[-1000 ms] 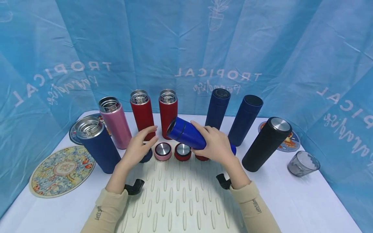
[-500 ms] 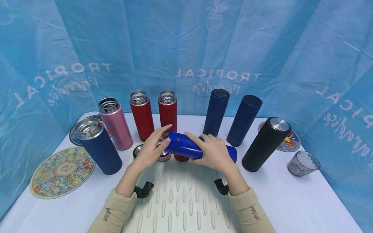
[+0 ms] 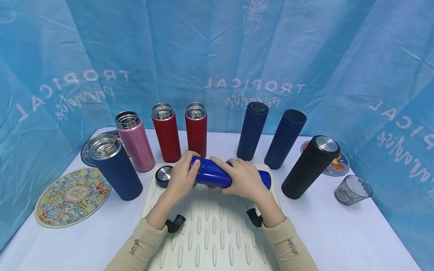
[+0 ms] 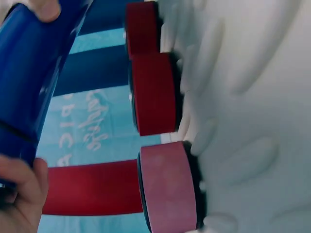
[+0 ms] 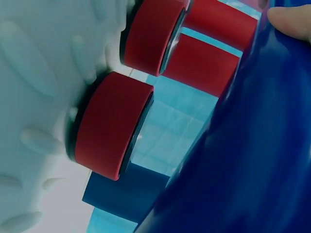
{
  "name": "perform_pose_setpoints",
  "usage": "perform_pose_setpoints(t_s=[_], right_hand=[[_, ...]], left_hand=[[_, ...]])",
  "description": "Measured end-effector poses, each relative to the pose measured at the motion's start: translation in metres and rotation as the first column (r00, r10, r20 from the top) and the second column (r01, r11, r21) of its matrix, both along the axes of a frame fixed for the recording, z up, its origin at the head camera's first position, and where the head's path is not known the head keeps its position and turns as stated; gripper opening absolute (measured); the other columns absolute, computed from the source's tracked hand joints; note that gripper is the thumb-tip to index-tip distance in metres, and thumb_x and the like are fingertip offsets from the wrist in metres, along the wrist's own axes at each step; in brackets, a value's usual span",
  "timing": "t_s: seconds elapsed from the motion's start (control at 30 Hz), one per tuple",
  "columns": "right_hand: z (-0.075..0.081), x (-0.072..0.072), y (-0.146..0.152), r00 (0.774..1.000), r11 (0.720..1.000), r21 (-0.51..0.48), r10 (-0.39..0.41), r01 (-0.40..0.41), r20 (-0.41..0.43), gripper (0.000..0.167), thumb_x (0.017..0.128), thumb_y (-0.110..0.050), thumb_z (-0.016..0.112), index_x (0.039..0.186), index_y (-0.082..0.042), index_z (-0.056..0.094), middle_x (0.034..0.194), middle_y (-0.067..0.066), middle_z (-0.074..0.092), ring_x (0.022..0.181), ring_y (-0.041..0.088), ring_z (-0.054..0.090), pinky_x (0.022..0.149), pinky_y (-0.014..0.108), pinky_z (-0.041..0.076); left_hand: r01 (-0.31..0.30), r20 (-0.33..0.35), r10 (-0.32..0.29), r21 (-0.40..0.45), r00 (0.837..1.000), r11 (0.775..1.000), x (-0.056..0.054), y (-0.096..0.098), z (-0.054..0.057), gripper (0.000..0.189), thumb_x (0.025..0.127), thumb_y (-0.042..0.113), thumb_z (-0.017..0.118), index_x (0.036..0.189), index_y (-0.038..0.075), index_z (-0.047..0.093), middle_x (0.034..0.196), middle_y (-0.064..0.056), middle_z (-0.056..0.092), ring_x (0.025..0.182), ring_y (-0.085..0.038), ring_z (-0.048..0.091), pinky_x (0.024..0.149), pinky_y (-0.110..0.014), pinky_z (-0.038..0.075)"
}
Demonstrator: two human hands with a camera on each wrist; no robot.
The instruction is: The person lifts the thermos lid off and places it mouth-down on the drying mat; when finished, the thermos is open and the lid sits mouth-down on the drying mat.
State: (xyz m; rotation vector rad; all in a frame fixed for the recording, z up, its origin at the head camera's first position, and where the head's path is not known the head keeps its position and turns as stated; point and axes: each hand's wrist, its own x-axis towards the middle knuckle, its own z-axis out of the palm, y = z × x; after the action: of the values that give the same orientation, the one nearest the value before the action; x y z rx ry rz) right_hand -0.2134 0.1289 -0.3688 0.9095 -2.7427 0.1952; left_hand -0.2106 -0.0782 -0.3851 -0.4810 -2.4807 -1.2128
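Note:
A shiny blue thermos bottle (image 3: 215,174) lies on its side in the air over the cream ribbed mat (image 3: 210,233). My right hand (image 3: 245,178) grips its body from above. Around its capped end, at the left, the fingers of my left hand (image 3: 183,173) are curled, just past the dark seam ring. Beneath the bottle a pink lid (image 4: 170,189) and two red lids, one nearer the middle (image 4: 154,94) and one farther along (image 4: 142,29), stand on the mat; the hands and bottle hide them in the head view. A navy lid (image 3: 164,175) sits left of my left hand.
Lidless bottles stand behind and left: navy (image 3: 116,169), pink (image 3: 137,146) and two red ones (image 3: 167,139). Two navy bottles (image 3: 251,131) and a black one (image 3: 310,167) stand right, capped. A glass (image 3: 352,190) is far right, a patterned placemat (image 3: 72,197) left.
My right hand has lowered the blue bottle and turned it nearly level. My left hand has moved right, from apart with fingers spread to gripping its capped end.

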Motion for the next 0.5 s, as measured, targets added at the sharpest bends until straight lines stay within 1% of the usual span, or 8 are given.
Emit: perform_pose_setpoints(t_s=[0.1,0.17,0.3,0.4,0.5], right_hand=[[-0.0026,-0.0004,-0.0005,1.000,1.000,-0.001,0.002,-0.002,-0.017,0.096,0.062,-0.043,0.082,0.143,-0.037,0.029,0.109,0.007,0.061,0.094,0.024,0.059,0.079,0.043,0.049],[-0.0036,-0.0005,-0.0008,0.999,1.000,-0.015,0.013,-0.014,-0.032,0.096,0.061,-0.041,0.083,0.142,-0.037,0.031,0.108,0.007,0.061,0.093,0.025,0.059,0.078,0.043,0.049],[-0.0049,-0.0012,-0.0016,0.998,0.998,-0.040,0.039,-0.041,-0.054,0.095,0.060,-0.039,0.083,0.141,-0.035,0.033,0.106,0.007,0.062,0.090,0.024,0.060,0.075,0.041,0.050],[-0.0054,-0.0013,-0.0022,0.997,0.997,-0.051,0.048,-0.051,-0.056,0.094,0.061,-0.039,0.083,0.141,-0.034,0.034,0.105,0.007,0.062,0.089,0.024,0.060,0.074,0.040,0.051],[-0.0057,-0.0005,-0.0035,0.996,0.998,-0.033,0.042,-0.044,-0.082,0.095,0.060,-0.040,0.083,0.141,-0.035,0.033,0.105,0.008,0.061,0.090,0.024,0.059,0.076,0.040,0.050]], left_hand=[[-0.038,-0.049,0.039,0.018,0.998,0.999,0.0021,0.0034,-0.0019,0.026,0.096,0.024,0.039,0.110,0.005,0.050,0.109,-0.015,0.057,0.095,-0.031,0.058,0.079,-0.051,0.049],[-0.057,-0.059,0.058,0.030,0.997,0.998,0.0036,0.0046,-0.0017,0.025,0.095,0.023,0.039,0.109,0.006,0.050,0.107,-0.015,0.057,0.093,-0.031,0.058,0.077,-0.051,0.049],[-0.090,-0.041,0.092,0.035,0.995,0.995,0.0059,0.0058,0.0004,0.024,0.095,0.023,0.037,0.108,0.007,0.051,0.107,-0.014,0.057,0.092,-0.031,0.058,0.077,-0.051,0.049],[-0.113,-0.025,0.114,0.035,0.993,0.993,0.0075,0.0069,0.0021,0.024,0.095,0.023,0.036,0.107,0.007,0.051,0.106,-0.014,0.057,0.092,-0.031,0.058,0.077,-0.051,0.049],[-0.135,-0.002,0.136,0.053,0.991,0.989,0.0074,0.0073,0.0021,0.024,0.096,0.023,0.035,0.103,0.006,0.051,0.103,-0.014,0.058,0.090,-0.031,0.058,0.075,-0.050,0.048]])
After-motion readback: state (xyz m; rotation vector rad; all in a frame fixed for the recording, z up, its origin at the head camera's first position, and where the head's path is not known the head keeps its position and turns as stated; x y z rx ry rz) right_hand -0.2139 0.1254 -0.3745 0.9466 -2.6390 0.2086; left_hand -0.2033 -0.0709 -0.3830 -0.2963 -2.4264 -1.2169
